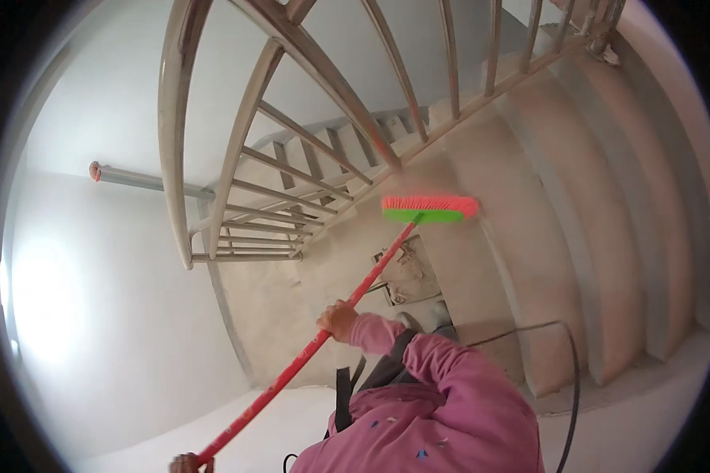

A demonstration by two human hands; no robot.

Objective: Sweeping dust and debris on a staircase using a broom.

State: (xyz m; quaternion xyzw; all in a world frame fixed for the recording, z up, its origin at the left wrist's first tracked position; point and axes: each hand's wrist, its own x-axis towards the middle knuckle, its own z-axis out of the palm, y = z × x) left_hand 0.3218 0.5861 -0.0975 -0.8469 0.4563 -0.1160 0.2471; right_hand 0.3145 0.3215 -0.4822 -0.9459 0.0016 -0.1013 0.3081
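While the right hand wraps the red handle of the broom partway along, the left hand, well apart, is curled round its near left end. The broom slants far and right, its green head between railing and right-hand steps. It looks light, stiff-handled, soft-bristled; a spread two-handed hold should suit it.

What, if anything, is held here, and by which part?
A broom, by its red handle: the right hand grips it partway along, and the left hand grips it farther from the bristles.
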